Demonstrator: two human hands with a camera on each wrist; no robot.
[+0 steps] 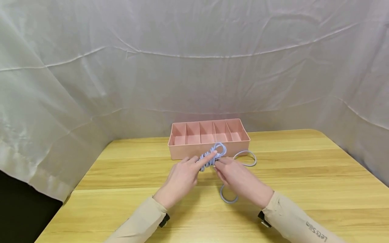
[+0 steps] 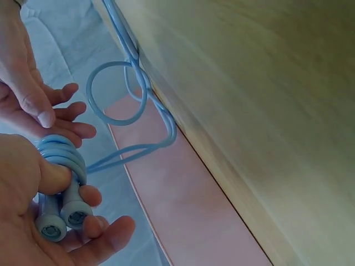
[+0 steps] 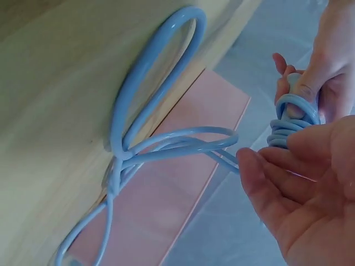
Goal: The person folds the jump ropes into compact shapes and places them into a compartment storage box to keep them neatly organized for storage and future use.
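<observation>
The left hand [image 1: 179, 180] grips the pale blue rubbery skipping rope [image 1: 212, 156] by its two handles, coils wound tight around them so the bundle can't unravel. The right hand [image 1: 240, 180] sits open just beside, palm up, guiding the loose loops trailing over the wooden table [image 1: 304, 175], right before the pink plastic divider tray [image 1: 182, 140].

My right hand [image 1: 240, 180] is covering part of the blue rope [image 1: 212, 157], so I am not seeing how its loose loops join. In my left wrist view the table [image 2: 266, 111] is blurring, and my left hand [image 2: 33, 221] is running off the frame edge.
</observation>
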